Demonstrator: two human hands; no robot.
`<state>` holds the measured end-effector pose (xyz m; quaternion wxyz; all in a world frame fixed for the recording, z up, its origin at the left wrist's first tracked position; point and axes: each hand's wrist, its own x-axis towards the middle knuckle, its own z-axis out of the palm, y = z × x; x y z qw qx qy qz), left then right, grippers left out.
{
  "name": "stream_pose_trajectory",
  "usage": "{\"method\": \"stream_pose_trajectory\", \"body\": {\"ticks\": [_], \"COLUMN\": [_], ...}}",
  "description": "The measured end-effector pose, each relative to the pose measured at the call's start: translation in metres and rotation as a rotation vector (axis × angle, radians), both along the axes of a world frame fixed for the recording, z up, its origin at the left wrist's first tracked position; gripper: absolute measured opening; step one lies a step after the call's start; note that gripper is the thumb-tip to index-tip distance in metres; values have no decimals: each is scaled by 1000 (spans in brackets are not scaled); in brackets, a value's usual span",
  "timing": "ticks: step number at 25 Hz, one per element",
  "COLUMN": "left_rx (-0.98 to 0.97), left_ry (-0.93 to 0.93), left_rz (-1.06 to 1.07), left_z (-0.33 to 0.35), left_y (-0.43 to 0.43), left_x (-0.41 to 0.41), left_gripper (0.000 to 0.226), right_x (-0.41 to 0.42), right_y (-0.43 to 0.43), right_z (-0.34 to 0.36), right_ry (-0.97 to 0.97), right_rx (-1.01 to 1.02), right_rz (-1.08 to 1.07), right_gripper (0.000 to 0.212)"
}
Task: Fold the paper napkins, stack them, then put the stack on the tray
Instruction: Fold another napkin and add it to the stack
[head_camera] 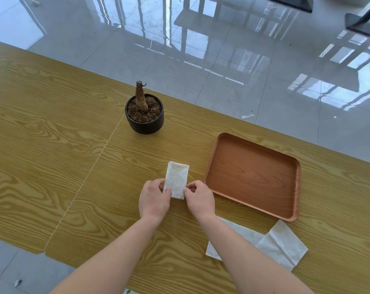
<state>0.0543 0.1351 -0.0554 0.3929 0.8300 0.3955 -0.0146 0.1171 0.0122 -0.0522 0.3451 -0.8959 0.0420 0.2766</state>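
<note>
A white paper napkin (177,179), folded into a narrow strip, lies on the wooden table (52,128) in front of me. My left hand (153,199) pinches its near left corner and my right hand (200,198) pinches its near right corner. To the right sits a brown wooden tray (294,211) with nothing in it. Two more white napkins lie near the table's front edge: one (282,245) below the tray, another (213,249) partly hidden under my right forearm.
A black pot (145,123) with soil and a bare stump stands behind the folded napkin. The table's far edge runs diagonally behind the pot and tray, with glossy tiled floor beyond. A seam crosses the tabletop on the left.
</note>
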Motion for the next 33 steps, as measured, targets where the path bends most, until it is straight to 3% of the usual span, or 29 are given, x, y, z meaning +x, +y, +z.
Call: {"method": "stream_pose_trajectory", "body": {"ticks": [4,8,15,20,26,29,33], "left_rx": [-6,27,85,51,215,416,475], "left_ry": [15,10,-133,-130,-152,-73,6], "left_rz": [-6,-12,-282,-427,-791,-904,-948], "left_z": [0,10,27,26,20,14,6], "left_y": [0,-2,-40,-86,-141,-153,-152], "left_x": [-3,-12,-36,-51,-67,-75,-82], "left_gripper": [25,39,32,28,24,25,34], "right_x": [0,-5,-32,-59,-112,-140,-158], "right_y": [1,-19,-116,-191,-251,-263,-270], "right_z": [2,10,28,36,32,24,15], "right_ry": [15,45,-49,-126,-288,-408,-438], "right_rx": [27,160,225,141,-107,-222,-283], "right_rz": [8,-50,-169,-255,-50,129,310], "right_gripper": [13,9,7,8,3,15,31]}}
